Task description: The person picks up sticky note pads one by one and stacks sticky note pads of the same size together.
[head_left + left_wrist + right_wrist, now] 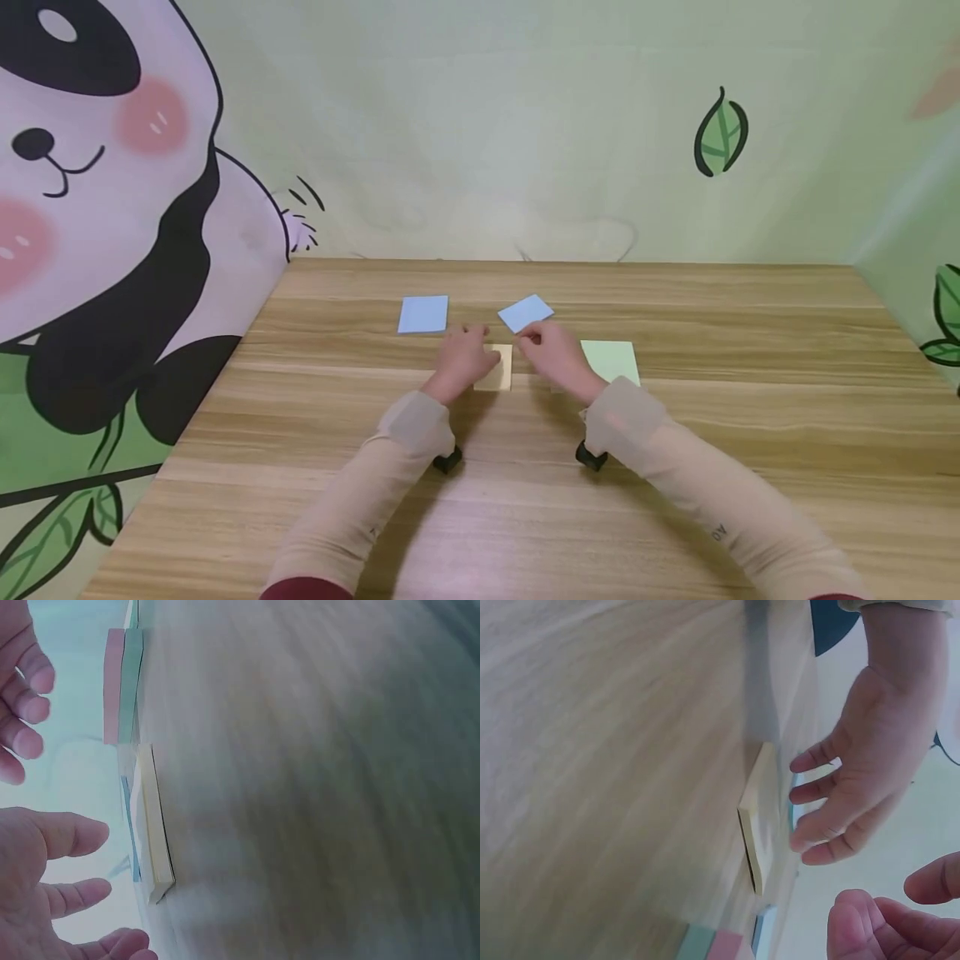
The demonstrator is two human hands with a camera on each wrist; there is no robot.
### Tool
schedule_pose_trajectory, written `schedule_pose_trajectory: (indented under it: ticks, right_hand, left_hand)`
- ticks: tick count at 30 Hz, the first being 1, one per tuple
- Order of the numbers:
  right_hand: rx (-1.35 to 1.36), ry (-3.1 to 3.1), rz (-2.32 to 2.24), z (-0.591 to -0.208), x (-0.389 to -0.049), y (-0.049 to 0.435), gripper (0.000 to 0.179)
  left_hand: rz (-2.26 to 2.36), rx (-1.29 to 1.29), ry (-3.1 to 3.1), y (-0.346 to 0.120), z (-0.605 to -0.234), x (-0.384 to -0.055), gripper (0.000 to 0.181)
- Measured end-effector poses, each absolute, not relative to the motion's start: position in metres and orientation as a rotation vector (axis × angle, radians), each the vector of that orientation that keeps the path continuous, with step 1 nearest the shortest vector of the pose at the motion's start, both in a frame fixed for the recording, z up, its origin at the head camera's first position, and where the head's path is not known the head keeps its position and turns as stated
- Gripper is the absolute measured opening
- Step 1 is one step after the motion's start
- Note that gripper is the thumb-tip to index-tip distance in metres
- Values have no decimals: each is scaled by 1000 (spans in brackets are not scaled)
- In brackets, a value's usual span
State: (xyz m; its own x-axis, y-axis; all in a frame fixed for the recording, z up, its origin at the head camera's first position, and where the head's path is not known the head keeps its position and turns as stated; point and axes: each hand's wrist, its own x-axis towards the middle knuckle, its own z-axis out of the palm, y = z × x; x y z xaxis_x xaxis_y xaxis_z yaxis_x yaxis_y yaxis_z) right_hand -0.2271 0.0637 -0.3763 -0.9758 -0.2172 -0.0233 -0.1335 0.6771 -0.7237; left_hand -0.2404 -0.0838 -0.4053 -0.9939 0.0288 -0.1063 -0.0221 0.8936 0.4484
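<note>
My left hand [467, 358] hovers beside and partly over a yellow sticky-note pad [493, 375], fingers loosely bent and holding nothing. In the right wrist view this left hand [881, 761] is apart from the yellow pad [761, 817]. Just short of a turned light-blue sticky note [527, 312] is my right hand [557, 357]. Its fingers [34, 705] hang loosely bent, with nothing seen between them. A pale green pad [611, 361] lies beside the right wrist, partly covered by it. Low in the right wrist view, a pink band [724, 947] borders a green one.
Another blue sticky note [423, 314] lies at the back left of the wooden table [495, 517]. Behind the table's far edge rises a pale green backdrop [487, 125] with a panda drawing [247, 225] at left. Dark wrist cameras [447, 460] hang under both sleeves.
</note>
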Motion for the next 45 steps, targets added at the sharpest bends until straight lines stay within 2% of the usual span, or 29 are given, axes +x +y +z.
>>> schedule_pose_trajectory:
  ticks: [25,37,45]
  right_hand:
    - [-322,2865,-1119,-368,-216,113,31]
    - [-237,2764,-1220,-371,-218,131,33]
    - [-202,2742,-1251,-371,-221,141,35]
  left_hand:
    - [347,-5,2910,-66,-408,-241,60]
    - [186,-11,2935,-59,-406,-241,59]
    - [174,-5,2954,-56,-407,-242,52]
